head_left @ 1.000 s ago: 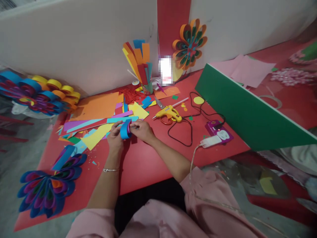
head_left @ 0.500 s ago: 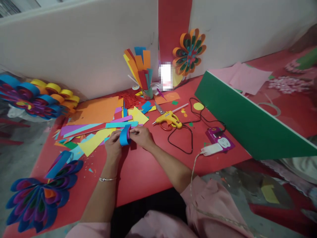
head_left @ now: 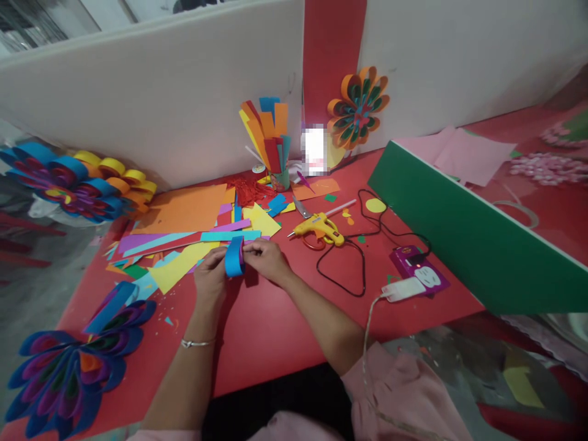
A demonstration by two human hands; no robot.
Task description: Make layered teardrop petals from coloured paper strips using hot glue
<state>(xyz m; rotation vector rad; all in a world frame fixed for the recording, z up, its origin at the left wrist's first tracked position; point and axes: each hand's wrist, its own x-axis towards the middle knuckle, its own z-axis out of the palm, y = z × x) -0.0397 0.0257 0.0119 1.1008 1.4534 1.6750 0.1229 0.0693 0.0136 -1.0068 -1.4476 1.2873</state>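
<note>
Between my hands is a blue paper loop [head_left: 234, 257] with a purple strip inside it, held just above the red table. My left hand [head_left: 211, 269] pinches it from the left, its fingertips partly behind the paper. From the right, my right hand [head_left: 265, 258] has thumb and fingers pressed together at the loop's inner edge. Behind the hands lie cut paper strips, among them a turquoise strip [head_left: 229, 236] and a yellow sheet [head_left: 181, 266]. A yellow glue gun [head_left: 316, 228] rests right of my right hand, near a pair of scissors [head_left: 302, 208].
A blue and purple paper-loop flower [head_left: 68, 380] lies front left, another flower [head_left: 59, 184] back left. An orange flower [head_left: 358, 110] leans on the wall. A cup [head_left: 279, 179] holds paper strips. A green board [head_left: 478, 233] slants at right, near a purple power socket [head_left: 420, 269] with cords.
The view has shifted slightly, so most things sit a little lower and farther right. Both hands keep hold of the blue loop, which has turned a little.
</note>
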